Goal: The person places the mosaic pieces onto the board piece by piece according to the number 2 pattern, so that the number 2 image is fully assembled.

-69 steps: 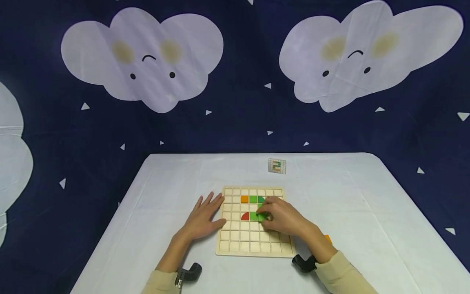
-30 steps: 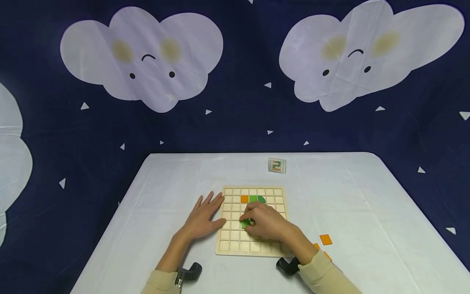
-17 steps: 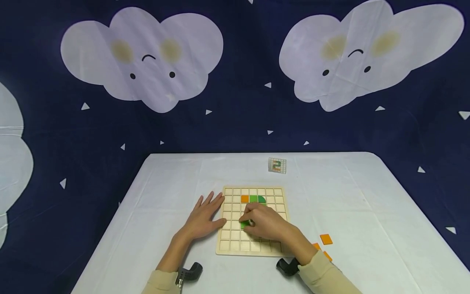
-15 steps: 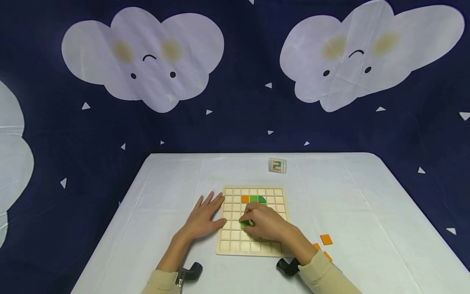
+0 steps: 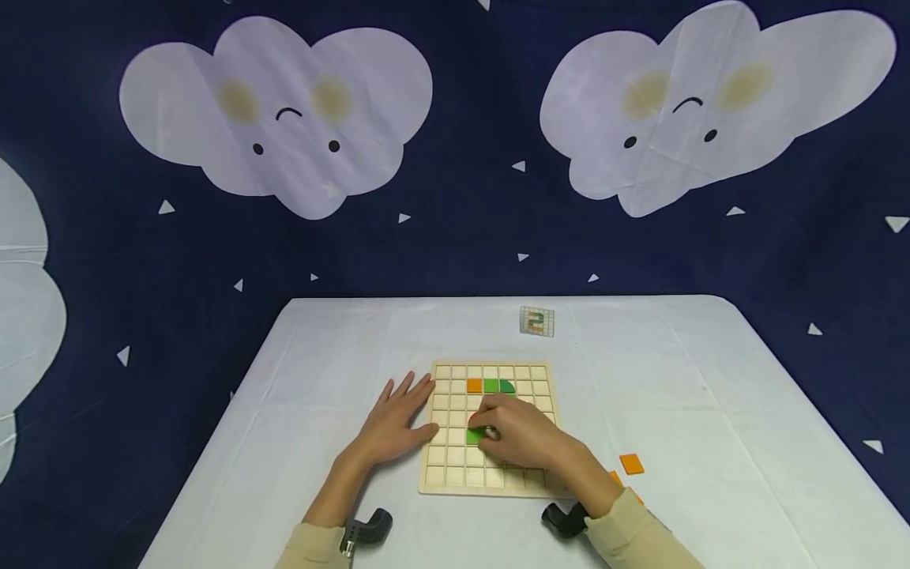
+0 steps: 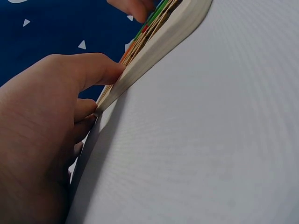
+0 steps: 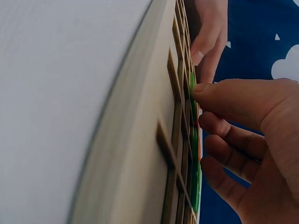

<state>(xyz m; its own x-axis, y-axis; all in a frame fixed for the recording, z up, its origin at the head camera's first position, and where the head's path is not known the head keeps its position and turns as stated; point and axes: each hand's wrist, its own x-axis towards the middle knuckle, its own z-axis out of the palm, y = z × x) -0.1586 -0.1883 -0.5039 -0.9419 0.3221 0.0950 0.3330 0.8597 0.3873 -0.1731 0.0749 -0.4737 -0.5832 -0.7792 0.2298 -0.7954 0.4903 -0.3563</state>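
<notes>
A light wooden grid board lies on the table. Beside its left edge my left hand rests with fingers spread; in the left wrist view its thumb touches the board's side. My right hand is low over the board's middle, fingers bent. Near its fingertips a green square tile lies in a cell. In the right wrist view the thumb touches or nearly touches a green tile, with a gap between thumb and fingers. A red tile is mostly covered by that hand.
Along an upper row sit an orange square, a green square and a dark green rounded tile. A small pattern card lies behind the board. Loose orange tiles are by my right forearm.
My right hand has moved from the right-hand column to the left with a green tile, which now lies below the red one. Lately the hand shifted slightly right, off the tile. My left hand stays put.
</notes>
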